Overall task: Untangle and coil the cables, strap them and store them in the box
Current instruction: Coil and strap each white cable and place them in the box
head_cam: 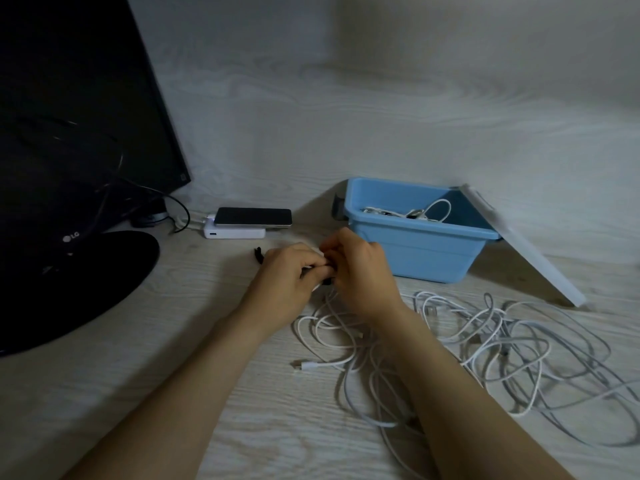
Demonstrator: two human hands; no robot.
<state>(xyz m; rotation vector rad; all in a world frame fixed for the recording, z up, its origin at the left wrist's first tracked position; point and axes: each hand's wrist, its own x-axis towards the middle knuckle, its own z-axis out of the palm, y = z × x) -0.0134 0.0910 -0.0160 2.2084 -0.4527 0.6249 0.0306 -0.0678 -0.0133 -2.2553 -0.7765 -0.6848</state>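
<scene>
Monitor (69,116) fills the far-left corner of the surface. Just right of it, a phone (252,216) lies on a white power bank (235,233). A spare strap (258,259) lies just left of my left hand (287,275).

Both hands meet mid-surface. The left hand's fingers curl round a small white cable bundle (316,288), which is mostly hidden. The right hand (360,271) pinches a black strap (327,281) against it. Judgement: strapping step under way.

The blue box (415,251) stands just beyond and to the right of the right hand. It is open, with coiled cables (433,209) inside and its lid (526,247) leaning on its right wall. The drop therefore goes forward-right, and the right hand is nearer.

A loose tangle (485,348) sprawls toward the near-right edge, beside and under the right forearm, not yet sorted.
</scene>
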